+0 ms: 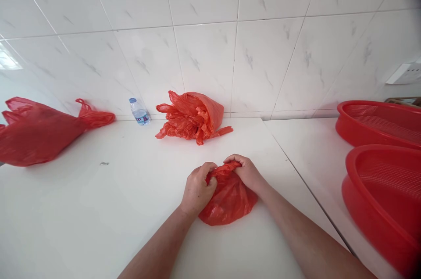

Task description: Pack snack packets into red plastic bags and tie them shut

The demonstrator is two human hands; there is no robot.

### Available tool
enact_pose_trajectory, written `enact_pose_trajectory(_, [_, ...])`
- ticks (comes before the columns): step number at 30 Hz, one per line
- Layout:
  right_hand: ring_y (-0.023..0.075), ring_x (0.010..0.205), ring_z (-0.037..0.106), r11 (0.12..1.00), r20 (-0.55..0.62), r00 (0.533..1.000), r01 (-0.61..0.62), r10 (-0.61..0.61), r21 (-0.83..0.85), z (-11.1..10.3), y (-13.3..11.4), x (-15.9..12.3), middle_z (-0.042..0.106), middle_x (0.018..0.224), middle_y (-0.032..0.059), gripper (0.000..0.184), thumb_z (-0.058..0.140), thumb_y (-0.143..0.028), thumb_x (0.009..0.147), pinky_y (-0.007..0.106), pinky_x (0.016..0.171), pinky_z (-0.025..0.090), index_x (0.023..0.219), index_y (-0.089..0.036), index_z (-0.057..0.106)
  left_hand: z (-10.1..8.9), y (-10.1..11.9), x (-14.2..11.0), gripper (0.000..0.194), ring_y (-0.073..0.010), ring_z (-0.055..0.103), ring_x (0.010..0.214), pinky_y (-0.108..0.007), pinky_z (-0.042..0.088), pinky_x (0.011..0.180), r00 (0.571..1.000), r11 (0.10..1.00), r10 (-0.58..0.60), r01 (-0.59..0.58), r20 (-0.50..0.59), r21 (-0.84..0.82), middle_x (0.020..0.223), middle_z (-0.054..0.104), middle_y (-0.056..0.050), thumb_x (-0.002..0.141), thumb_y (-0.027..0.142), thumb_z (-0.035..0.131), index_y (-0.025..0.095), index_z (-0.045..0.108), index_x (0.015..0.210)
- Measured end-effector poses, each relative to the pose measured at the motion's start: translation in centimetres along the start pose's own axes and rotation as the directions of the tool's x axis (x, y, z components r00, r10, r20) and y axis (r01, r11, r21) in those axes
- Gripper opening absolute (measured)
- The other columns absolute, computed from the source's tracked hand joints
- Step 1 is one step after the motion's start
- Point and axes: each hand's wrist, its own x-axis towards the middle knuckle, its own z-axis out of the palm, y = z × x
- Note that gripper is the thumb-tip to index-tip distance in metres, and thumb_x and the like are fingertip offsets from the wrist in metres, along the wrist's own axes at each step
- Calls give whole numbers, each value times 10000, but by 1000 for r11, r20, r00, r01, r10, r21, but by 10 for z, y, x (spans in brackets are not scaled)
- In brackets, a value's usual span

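A red plastic bag [227,202] rests on the white table in front of me, its upper edge gathered between both hands. My left hand [200,187] is closed on the bag's left upper edge, thumb and fingers pinching the film. On the other side, my right hand [245,171] grips the top right edge, with its fingers curled over the plastic. What the bag holds, if anything, cannot be made out. Behind it, against the wall, lies a bundle of crumpled red plastic bags [194,116].
A filled red bag [39,134] lies at the far left, beside a small water bottle [140,112]. Two red plastic baskets [358,162] stand at the right, past a seam in the white table [82,217]. A tiled wall [204,55] with a power socket [404,73] closes the back.
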Motion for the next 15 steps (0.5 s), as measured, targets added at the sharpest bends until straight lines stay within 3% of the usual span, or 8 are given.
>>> enact_pose_trajectory(4, [165, 747, 601, 933, 218, 971, -165, 96, 320, -6, -5, -1, 661, 872, 18, 264, 621, -217, 631, 315, 728, 473, 893, -203, 648, -3, -4, 1, 354, -169, 619, 836, -320, 498, 758, 1000, 1000, -8, 8, 10, 21, 915, 670, 6, 721, 55, 420, 256, 556, 978])
enact_pose_trajectory(6, [182, 812, 612, 862, 247, 966, -191, 79, 469, -10, -6, -1, 656, 930, 38, 320, 674, -293, 639, 344, 789, 473, 943, -202, 641, -5, -6, 2, 353, -169, 618, 839, -324, 500, 763, 999, 999, -23, 24, -26, 28, 920, 666, 3, 728, 56, 418, 255, 556, 984])
enact_pose_trajectory(8, [174, 829, 605, 794, 198, 979, -165, 58, 585, -15, -5, 1, 645, 908, 28, 317, 695, -346, 650, 338, 805, 468, 933, -214, 641, -6, -7, 3, 343, -173, 617, 866, -329, 503, 774, 996, 999, -27, 30, -85, 39, 939, 660, -3, 731, 64, 432, 252, 556, 990])
enact_pose_trajectory(11, [133, 710, 568, 735, 95, 992, -122, 78, 667, -23, -1, 6, 583, 729, -27, 249, 709, -336, 666, 282, 701, 462, 882, -242, 627, -11, -9, 5, 345, -187, 608, 923, -344, 501, 801, 986, 996, 33, -19, -164, 88, 966, 654, -15, 720, 57, 447, 244, 569, 983])
enact_pose_trajectory(15, [128, 569, 488, 770, -97, 987, -35, 125, 637, -44, 5, 15, 474, 581, -47, 231, 706, -395, 672, 276, 580, 428, 778, -239, 572, -23, -17, 9, 339, -201, 606, 960, -354, 504, 793, 942, 980, 155, -108, -299, 168, 985, 662, -26, 705, 32, 444, 230, 566, 952])
